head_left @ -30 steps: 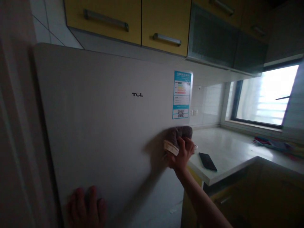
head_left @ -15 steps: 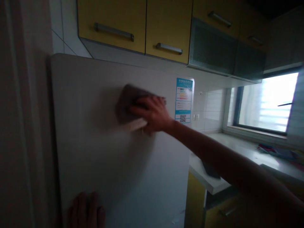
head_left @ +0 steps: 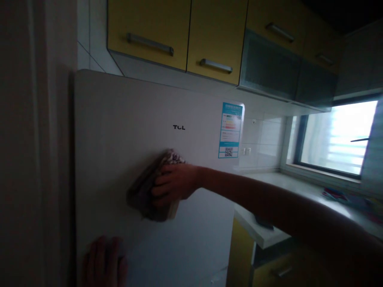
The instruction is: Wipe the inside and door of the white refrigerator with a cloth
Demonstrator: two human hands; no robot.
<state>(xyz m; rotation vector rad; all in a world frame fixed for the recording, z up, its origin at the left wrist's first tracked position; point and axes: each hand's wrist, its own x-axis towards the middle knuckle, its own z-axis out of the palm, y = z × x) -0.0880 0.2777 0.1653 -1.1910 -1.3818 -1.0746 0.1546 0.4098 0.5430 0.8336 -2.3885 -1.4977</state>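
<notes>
A pale refrigerator door (head_left: 113,115) with a dark TCL logo fills the middle of the head view. Pressed against it below the logo is a folded cloth (head_left: 146,195), dark with a patterned upper edge. My right hand (head_left: 173,183) grips this cloth with bent fingers, its arm reaching in from the right. At the lower left, my left hand (head_left: 104,263) rests on the door with its fingers stretched out, holding nothing; its lower part is cut off by the frame.
Yellow wall cabinets (head_left: 149,28) hang above the refrigerator. A blue and white energy label (head_left: 229,129) is stuck near the door's right edge. To the right are a white counter (head_left: 269,237) and a bright window (head_left: 338,137).
My right hand has moved the cloth down and slightly left across the door, uncovering the logo. My left hand stays at the lower left.
</notes>
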